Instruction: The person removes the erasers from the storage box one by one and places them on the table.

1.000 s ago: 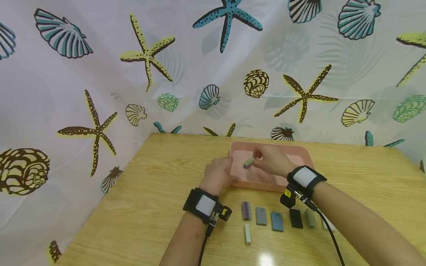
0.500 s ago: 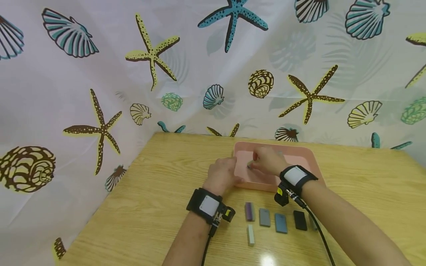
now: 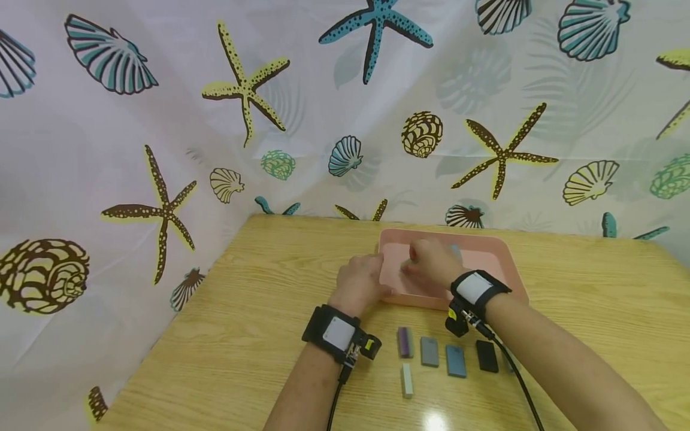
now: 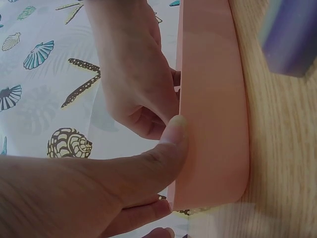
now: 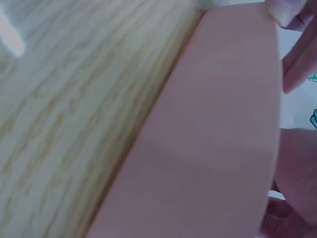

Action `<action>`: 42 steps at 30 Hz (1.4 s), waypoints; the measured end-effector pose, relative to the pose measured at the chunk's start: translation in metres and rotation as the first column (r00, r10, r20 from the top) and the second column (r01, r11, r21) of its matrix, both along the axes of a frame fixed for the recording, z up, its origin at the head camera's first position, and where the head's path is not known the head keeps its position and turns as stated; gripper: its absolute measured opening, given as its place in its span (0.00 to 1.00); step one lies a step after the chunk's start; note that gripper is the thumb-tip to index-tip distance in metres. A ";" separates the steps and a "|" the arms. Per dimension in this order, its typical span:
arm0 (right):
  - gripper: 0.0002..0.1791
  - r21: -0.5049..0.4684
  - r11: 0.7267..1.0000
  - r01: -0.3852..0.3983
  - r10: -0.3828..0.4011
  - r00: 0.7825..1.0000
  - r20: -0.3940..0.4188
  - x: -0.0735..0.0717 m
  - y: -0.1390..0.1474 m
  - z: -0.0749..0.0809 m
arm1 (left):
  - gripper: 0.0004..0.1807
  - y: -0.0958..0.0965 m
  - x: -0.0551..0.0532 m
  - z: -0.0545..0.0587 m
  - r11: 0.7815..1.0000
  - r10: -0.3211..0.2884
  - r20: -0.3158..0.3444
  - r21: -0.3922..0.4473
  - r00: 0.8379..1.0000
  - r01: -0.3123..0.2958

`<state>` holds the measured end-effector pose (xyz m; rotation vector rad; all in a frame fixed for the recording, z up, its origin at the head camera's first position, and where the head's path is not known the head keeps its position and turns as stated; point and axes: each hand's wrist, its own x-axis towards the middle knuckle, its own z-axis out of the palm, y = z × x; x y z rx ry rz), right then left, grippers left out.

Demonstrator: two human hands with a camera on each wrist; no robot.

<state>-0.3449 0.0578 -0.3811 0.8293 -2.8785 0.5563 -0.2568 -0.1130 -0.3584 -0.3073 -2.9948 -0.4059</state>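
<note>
A shallow pink tray (image 3: 498,257) stands at the back of the table. My left hand (image 3: 360,281) grips its near left corner; in the left wrist view the thumb (image 4: 174,131) presses the near wall. Inside the tray, my right hand (image 3: 433,263) is lowered with curled fingers, pinching a small pale green block that they now almost wholly hide. Behind that hand, a bluish piece (image 3: 456,251) lies in the tray. The right wrist view shows mostly the tray's outer wall (image 5: 213,124), with the right fingers partly hidden behind its rim.
In front of the tray lie small blocks: purple-and-grey (image 3: 405,342), grey (image 3: 429,352), blue (image 3: 456,361) and black (image 3: 487,356). A pale stick-shaped block (image 3: 406,381) lies nearer. The right forearm partly covers another block. A patterned cloth (image 3: 302,120) hangs behind the table.
My right hand has come down and slightly left over the pale green block, hiding it. The left hand keeps its grip on the tray. The head view has shifted slightly.
</note>
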 end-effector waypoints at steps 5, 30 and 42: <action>0.07 -0.035 0.999 -0.035 0.035 0.999 -0.021 -0.001 0.004 -0.002 | 0.27 0.001 0.000 -0.001 1.000 0.000 0.004 0.001 1.000 0.000; 0.10 -0.036 0.985 -0.170 0.170 0.985 -0.020 0.037 0.024 0.014 | 0.27 -0.001 0.000 -0.001 0.999 0.002 0.031 0.043 1.000 -0.003; 0.08 -0.073 0.966 -0.249 0.241 0.965 -0.103 0.057 0.029 0.028 | 0.27 0.000 0.000 0.000 0.999 -0.010 0.011 0.043 1.000 0.010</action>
